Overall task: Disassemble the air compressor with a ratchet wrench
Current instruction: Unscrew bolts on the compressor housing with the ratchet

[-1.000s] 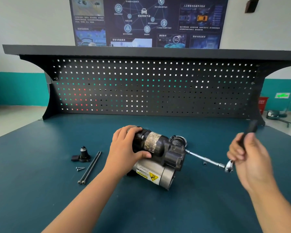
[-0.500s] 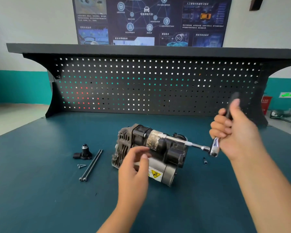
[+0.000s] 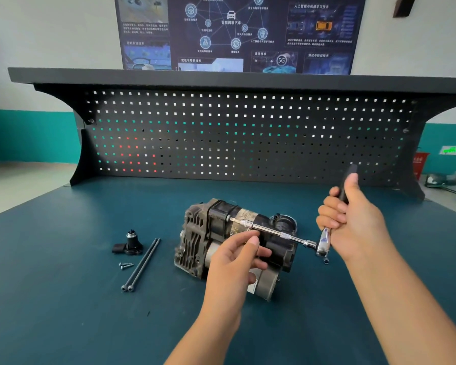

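Observation:
The air compressor (image 3: 195,234) lies on its side on the teal bench top, finned end to the left. My right hand (image 3: 353,222) grips the black handle of the ratchet wrench (image 3: 323,242) and holds it off the bench. The wrench's chrome extension bar (image 3: 282,234) reaches left across the top of the compressor, its tip over the black motor body. My left hand (image 3: 237,262) hovers in front of the compressor with loosely curled fingers. Its index fingertip sits just under the bar and it holds nothing.
Two long black bolts (image 3: 141,263), two small screws (image 3: 126,265) and a black fitting (image 3: 131,243) lie left of the compressor. A small socket (image 3: 326,260) lies below the ratchet head. The black pegboard (image 3: 248,135) walls off the back of the bench.
My left hand let go of the compressor's top and came round to its front, up under the bar. My right hand lifted the wrench and swung its extension left over the compressor.

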A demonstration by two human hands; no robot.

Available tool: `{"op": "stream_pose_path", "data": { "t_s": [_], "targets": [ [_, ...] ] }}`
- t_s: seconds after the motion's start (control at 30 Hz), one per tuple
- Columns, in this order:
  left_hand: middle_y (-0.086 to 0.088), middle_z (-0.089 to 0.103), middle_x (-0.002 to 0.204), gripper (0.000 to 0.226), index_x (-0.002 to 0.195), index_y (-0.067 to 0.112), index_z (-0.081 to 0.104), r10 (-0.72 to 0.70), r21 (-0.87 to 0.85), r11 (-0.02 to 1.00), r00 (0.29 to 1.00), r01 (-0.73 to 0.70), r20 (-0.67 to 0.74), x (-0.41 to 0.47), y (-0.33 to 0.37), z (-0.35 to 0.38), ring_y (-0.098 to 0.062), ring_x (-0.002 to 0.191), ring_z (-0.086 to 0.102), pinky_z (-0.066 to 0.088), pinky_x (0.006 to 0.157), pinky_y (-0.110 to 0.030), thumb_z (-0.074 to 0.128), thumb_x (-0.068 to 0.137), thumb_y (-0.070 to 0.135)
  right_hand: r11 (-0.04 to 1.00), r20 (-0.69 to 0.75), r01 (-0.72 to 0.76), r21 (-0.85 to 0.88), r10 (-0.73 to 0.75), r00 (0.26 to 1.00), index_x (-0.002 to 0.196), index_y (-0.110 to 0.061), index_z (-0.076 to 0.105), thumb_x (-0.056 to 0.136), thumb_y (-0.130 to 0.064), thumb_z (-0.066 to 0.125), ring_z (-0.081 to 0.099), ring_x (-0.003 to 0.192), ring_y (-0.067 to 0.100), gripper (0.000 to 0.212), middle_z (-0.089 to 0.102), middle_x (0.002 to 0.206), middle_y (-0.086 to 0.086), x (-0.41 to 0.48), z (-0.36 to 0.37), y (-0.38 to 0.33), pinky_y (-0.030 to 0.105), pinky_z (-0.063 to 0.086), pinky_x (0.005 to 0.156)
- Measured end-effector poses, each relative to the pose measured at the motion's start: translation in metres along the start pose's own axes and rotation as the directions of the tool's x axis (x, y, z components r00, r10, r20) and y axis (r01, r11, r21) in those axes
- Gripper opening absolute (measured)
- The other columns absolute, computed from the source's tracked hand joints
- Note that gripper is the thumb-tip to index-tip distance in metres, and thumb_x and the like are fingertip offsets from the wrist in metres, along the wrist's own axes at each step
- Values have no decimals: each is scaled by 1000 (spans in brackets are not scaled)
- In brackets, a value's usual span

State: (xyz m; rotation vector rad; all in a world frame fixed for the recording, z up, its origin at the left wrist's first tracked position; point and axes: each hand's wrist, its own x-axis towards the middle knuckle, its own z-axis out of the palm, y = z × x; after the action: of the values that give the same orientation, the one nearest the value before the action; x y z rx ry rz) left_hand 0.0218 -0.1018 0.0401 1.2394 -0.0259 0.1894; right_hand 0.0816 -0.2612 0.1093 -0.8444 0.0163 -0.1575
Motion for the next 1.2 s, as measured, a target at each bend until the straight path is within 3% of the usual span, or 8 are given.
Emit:
{"op": "stream_pose_path", "data": {
  "t_s": [0.33, 0.43, 0.5, 0.6, 0.67, 0.73, 0.97, 1.2],
  "targets": [
    [1, 70, 70, 11, 93, 18, 65, 16, 13, 1000, 1000, -16, 5, 4, -2, 2, -6, 54, 55, 37, 46, -15, 54, 93, 15, 990, -62, -126, 64, 130, 990, 71, -13, 42, 93, -50, 46, 20, 29, 3, 43, 27, 39, -9, 6, -1, 3, 15, 17, 29],
    [4, 70, 72, 12, 88, 23, 65, 187, 184, 965, 982, -186, 10, 2, -6, 4, -4, 61, 59, 42, 55, -12, 58, 90, 12, 997, -53, -66, 28, 67, 996, 71, -13, 43, 93, -50, 46, 20, 29, 3, 43, 27, 39, -9, 3, 2, 3, 15, 17, 30],
    [11, 68, 77, 11, 86, 28, 64, 440, 426, 795, 894, -431, 84, 0, -9, 8, 0, 73, 59, 42, 67, -9, 59, 88, 19, 1000, -30, -1, -8, 0, 1000, 71, -14, 43, 94, -49, 46, 20, 30, 3, 42, 27, 40, -10, 0, 4, 3, 16, 17, 30],
    [9, 63, 93, 18, 98, 19, 64, 693, 627, 329, 631, -706, 348, 5, -7, 16, -6, 91, 53, 39, 85, -18, 55, 82, 24, 1000, 11, 21, 19, -21, 1000, 71, -14, 43, 96, -46, 42, 20, 31, 3, 40, 27, 40, -10, -4, 4, 3, 16, 17, 31],
    [2, 62, 100, 28, 103, 14, 63, 677, 626, 108, 519, -772, 522, 13, -6, 22, -13, 98, 52, 36, 93, -26, 56, 78, 22, 999, 43, 26, 43, -28, 999, 71, -15, 43, 97, -45, 39, 20, 30, 3, 40, 27, 40, -9, -7, 1, 4, 16, 18, 31],
    [0, 60, 100, 32, 103, 13, 64, 581, 639, -18, 512, -769, 633, 21, -3, 27, -19, 96, 54, 38, 92, -32, 61, 73, 23, 998, 74, 36, 46, -40, 996, 71, -15, 42, 97, -45, 37, 21, 31, 3, 40, 26, 41, -9, -9, 0, 4, 16, 18, 31],
    [-2, 54, 70, 25, 63, 12, 57, 523, 665, -255, 479, -702, 705, 42, 6, 47, -22, 61, 48, 38, 51, -26, 78, 54, 22, 998, 119, 61, 34, -64, 991, 71, -15, 43, 95, -48, 39, 20, 31, 4, 41, 25, 42, -9, -14, 4, 0, 17, 21, 29],
    [-2, 47, 56, 31, 64, 11, 51, 543, 669, -196, 489, -716, 683, 44, 9, 49, -22, 43, 43, 26, 41, -20, 79, 53, 18, 993, 94, 118, -15, -116, 989, 68, -16, 41, 95, -48, 41, 18, 31, 4, 42, 24, 40, -11, -16, 5, 4, 17, 18, 29]
  ]
}}
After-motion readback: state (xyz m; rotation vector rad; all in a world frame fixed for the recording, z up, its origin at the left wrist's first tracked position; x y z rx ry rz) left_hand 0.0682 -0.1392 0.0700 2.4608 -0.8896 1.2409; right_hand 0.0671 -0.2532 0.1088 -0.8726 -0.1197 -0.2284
